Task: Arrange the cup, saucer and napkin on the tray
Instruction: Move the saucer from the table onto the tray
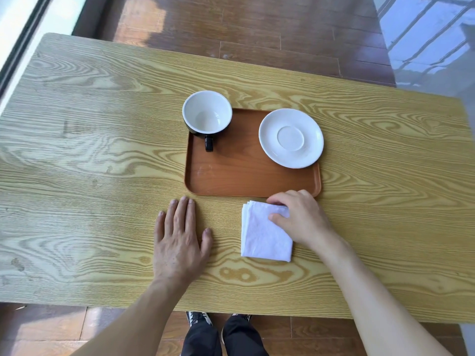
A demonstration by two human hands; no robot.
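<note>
The left hand (pixel 180 240) lies flat on the table (pixel 90 150), fingers spread, holding nothing. Just right of it lies the folded napkin (pixel 264 232), its far corner pinched by the right hand (pixel 298 217). Beyond both hands, the tray (pixel 244 176) holds cup (pixel 207 113) and saucer (pixel 291 137). Lifting the napkin's layers together would probably keep the fold intact.

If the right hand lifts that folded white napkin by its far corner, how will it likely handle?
The napkin looks thin and layered, so it would probably droop and fan open. It seems very light and unlikely to resist. The right hand touches only its far right corner, so the layers may separate.
</note>
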